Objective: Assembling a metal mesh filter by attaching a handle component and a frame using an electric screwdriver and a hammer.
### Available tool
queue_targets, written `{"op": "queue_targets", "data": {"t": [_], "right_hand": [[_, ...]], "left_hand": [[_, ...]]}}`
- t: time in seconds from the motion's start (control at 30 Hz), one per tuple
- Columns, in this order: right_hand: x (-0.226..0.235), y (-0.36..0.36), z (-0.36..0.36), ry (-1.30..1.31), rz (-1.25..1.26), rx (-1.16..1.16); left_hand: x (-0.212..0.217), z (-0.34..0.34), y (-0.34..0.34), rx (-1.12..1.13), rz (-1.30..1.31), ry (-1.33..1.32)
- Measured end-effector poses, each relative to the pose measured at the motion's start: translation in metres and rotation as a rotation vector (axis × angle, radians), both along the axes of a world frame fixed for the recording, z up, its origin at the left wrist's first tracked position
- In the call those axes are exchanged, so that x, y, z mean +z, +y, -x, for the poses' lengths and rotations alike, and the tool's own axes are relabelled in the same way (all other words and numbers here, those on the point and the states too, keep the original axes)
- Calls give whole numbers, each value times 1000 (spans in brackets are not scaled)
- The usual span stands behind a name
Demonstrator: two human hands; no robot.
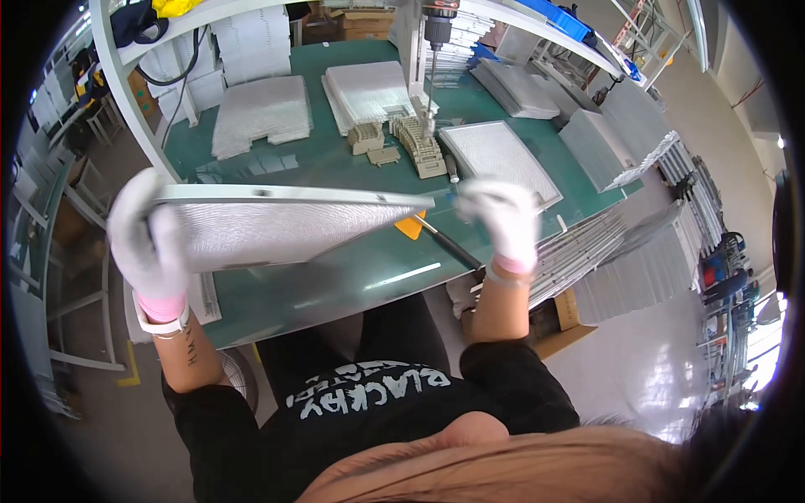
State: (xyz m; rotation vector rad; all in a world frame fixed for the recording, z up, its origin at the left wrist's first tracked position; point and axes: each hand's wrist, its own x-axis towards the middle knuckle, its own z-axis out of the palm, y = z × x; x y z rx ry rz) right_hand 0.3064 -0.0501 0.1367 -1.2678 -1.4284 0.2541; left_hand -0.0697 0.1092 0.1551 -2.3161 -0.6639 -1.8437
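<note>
My left hand point(144, 230), in a white glove, grips the left end of a framed mesh panel point(251, 230). The panel is tilted on edge above the bench, its pale metal frame uppermost and its silvery mesh face toward me. My right hand point(503, 214), also gloved, is smeared by motion just beyond the panel's right tip and looks apart from it; its fingers cannot be read. Below that tip lies a mallet with an orange head point(409, 227) and a dark handle point(453, 248). Another framed mesh panel point(503, 159) lies flat beyond my right hand.
On the green bench point(352, 285) stand beige plastic blocks point(417, 147), with silvery mesh sheets point(264, 113) behind. A power driver point(438, 29) hangs above the blocks. A screwdriver point(453, 168) lies beside them. Metal frame strips point(579, 251) and grey sheets point(641, 264) are stacked at the right.
</note>
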Motion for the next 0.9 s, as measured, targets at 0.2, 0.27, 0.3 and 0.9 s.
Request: {"op": "queue_targets", "data": {"t": [0.2,0.27,0.3,0.9], "right_hand": [[-173,25,-58,-848,888,-380],[-183,22,-60,-799,869,-374],[-181,16,-60,-690,827,-370],[54,-53,-20,-451,-53,12]], "left_hand": [[49,-117,-19,-193,-273,919],[22,-145,-18,-258,-346,863],[7,-155,-14,-254,-341,872],[-44,-199,-4,-70,-46,356]]}}
